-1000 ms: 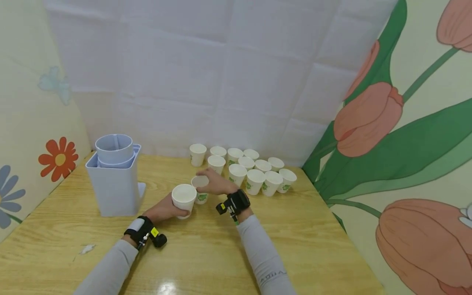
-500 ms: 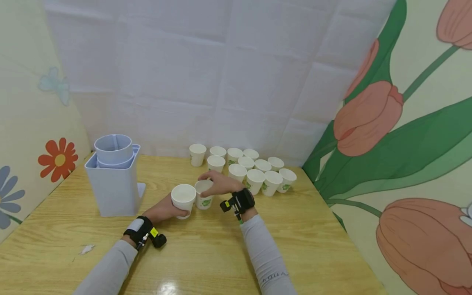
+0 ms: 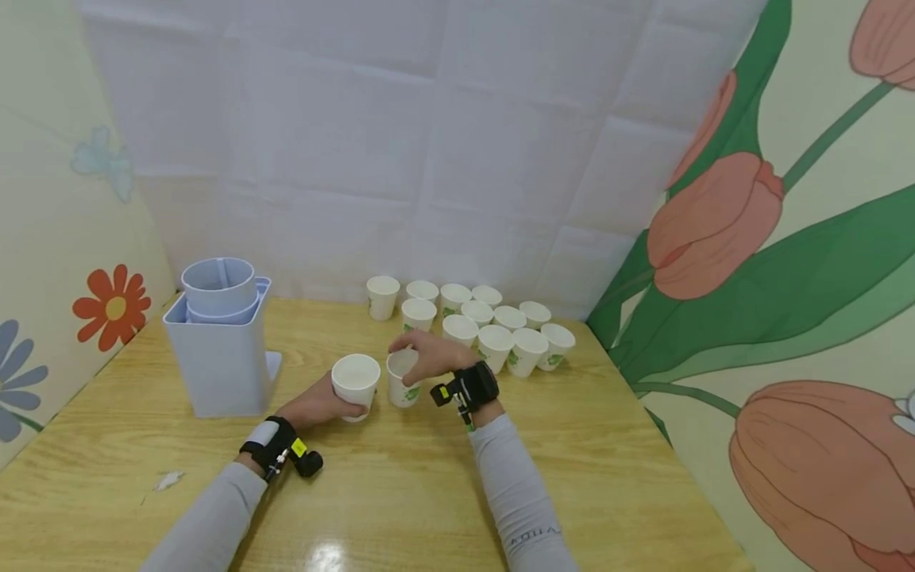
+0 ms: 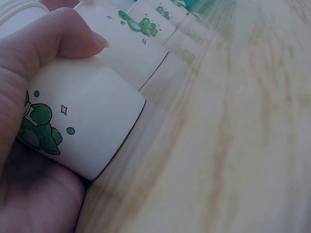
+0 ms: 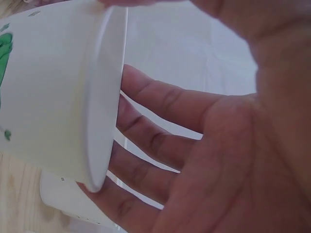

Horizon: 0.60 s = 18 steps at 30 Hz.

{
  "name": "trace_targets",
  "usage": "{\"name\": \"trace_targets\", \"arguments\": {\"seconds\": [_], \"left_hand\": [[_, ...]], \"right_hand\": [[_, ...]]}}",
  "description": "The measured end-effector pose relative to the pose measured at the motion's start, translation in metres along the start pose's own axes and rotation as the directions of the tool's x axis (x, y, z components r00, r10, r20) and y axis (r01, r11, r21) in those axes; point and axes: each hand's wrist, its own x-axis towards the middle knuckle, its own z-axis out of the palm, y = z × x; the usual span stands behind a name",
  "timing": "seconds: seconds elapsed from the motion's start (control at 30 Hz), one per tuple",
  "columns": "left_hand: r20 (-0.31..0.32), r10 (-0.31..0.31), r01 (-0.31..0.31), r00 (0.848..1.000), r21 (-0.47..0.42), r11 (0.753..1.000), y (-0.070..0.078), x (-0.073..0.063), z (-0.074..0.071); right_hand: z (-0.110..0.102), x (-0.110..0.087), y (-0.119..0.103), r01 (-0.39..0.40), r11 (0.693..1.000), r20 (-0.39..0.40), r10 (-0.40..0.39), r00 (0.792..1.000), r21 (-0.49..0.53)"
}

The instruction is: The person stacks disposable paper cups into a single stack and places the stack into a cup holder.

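My left hand [image 3: 314,403] grips a white paper cup [image 3: 355,381] that stands upright on the wooden table. Its thumb lies across the cup's side in the left wrist view, beside a green cartoon print [image 4: 41,128]. Just to the right, my right hand [image 3: 432,355] holds a second paper cup [image 3: 397,388] by the rim from above. In the right wrist view, the fingers [image 5: 160,102] curl at the far side of this cup's rim [image 5: 104,97], with the thumb at the opposite side. A narrow gap separates the two cups.
Several more paper cups [image 3: 529,353] stand in a loose cluster at the back right. At the left is a light blue square container [image 3: 221,369] holding round blue pieces [image 3: 218,294]. A white cloth [image 3: 343,159] hangs behind the wooden table [image 3: 400,508].
My right hand has moved its cup a little to the right and nearer, so a gap now shows beside the left cup. My left hand and its cup have stayed in place.
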Motion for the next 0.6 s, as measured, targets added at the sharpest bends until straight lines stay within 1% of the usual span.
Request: {"name": "trace_targets", "arguments": {"seconds": [0.13,0.37,0.5,0.6], "left_hand": [[-0.004,-0.007,0.007,1.000,0.001,1.000,0.0005,0.0007,0.0002],[-0.003,-0.011,0.011,1.000,0.004,1.000,0.0006,0.0008,0.0007],[-0.002,-0.011,0.011,1.000,0.009,1.000,0.0000,0.0012,0.0005],[0.001,-0.014,0.014,1.000,0.015,1.000,0.0000,0.0017,0.0000]], "right_hand": [[-0.0010,-0.0037,-0.0051,-0.008,1.000,-0.001,0.008,1.000,-0.029],[-0.0010,-0.0077,-0.0030,-0.017,0.998,-0.003,0.016,1.000,-0.059],[-0.0034,-0.0098,-0.0009,-0.042,0.999,-0.025,0.041,0.999,-0.030],[-0.0057,-0.0107,0.0015,-0.035,0.999,-0.054,0.035,0.998,-0.011]]}}
